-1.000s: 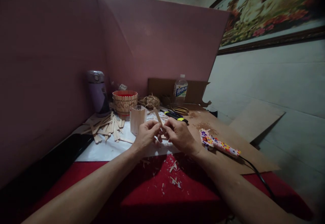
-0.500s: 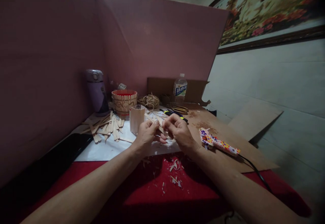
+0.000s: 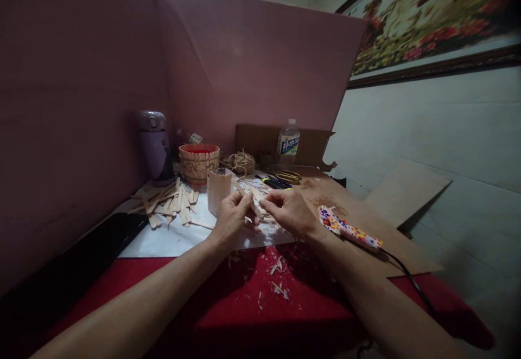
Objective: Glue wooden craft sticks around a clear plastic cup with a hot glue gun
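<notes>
My left hand (image 3: 233, 215) is closed around a flat wooden craft stick (image 3: 240, 188), whose upper end points away to the left. Just to its right, the thumb and fingertips of my right hand (image 3: 291, 212) are pinched together; whatever is between them is too small to make out. Close behind my left hand stands a small cup (image 3: 220, 192) covered with upright craft sticks. More loose sticks (image 3: 257, 191) and shavings lie on the white sheet beyond and below my hands. A black-and-yellow tool (image 3: 272, 182) rests behind my right hand.
Left: a stick pile (image 3: 177, 202), a purple flask (image 3: 156, 153) and a black slab (image 3: 122, 234). Behind: a stick-sided basket (image 3: 199, 165), twine (image 3: 240, 162), scissors (image 3: 290, 176) and a bottle (image 3: 288, 145). Right: a flower-patterned glue gun (image 3: 354, 232) with its cord on cardboard (image 3: 402, 258).
My right hand has turned and lowered slightly, its fingertips drawing a little apart from the stick. My left hand still holds the stick in nearly the same place.
</notes>
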Tool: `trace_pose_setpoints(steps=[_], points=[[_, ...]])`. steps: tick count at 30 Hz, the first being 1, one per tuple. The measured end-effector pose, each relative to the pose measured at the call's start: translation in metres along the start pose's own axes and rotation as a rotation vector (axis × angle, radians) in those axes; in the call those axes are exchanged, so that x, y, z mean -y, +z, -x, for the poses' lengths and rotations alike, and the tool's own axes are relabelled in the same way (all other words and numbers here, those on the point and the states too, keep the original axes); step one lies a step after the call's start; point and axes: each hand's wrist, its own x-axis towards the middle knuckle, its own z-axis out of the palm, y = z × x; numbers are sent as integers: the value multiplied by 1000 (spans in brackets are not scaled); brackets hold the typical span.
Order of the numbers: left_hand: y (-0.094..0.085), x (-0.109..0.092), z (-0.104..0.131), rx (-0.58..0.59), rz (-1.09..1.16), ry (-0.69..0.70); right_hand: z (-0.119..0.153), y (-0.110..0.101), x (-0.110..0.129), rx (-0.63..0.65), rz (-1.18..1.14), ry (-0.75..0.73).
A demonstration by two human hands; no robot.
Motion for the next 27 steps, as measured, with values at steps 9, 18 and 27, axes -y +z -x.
trace_pose_setpoints(steps=[9, 18, 27], points=[[0, -1, 1, -64, -65, 42, 4, 1, 5, 108, -102, -20], [2, 1, 3, -29, -145, 117, 5, 10, 9, 24, -127, 44], [7, -2, 1, -103, 32, 36, 4, 17, 11, -118, -600, 379]])
